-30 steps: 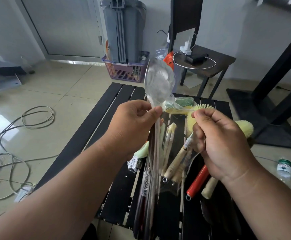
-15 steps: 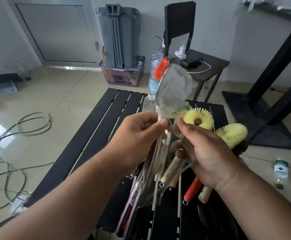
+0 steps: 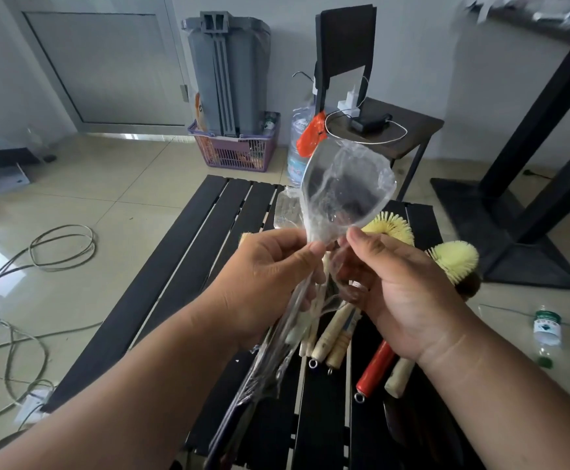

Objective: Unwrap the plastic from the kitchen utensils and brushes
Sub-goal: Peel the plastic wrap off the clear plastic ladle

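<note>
Both your hands hold the plastic wrap [image 3: 339,195] above the black slatted bench [image 3: 188,266]: your left hand [image 3: 270,283] pinches its neck, your right hand [image 3: 395,293] grips it just beside. Two yellow brushes [image 3: 453,259] and wooden handles [image 3: 327,337] lie beneath, on the bench's right.

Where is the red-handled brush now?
The red-handled brush lies on the black slatted table, under the right hand's wrist, beside a cream handle.

plastic wrap [image 3: 344,184] clear | brush heads [image 3: 453,261] pale yellow | handle [image 3: 376,369] red | table [image 3: 188,266] black
</note>
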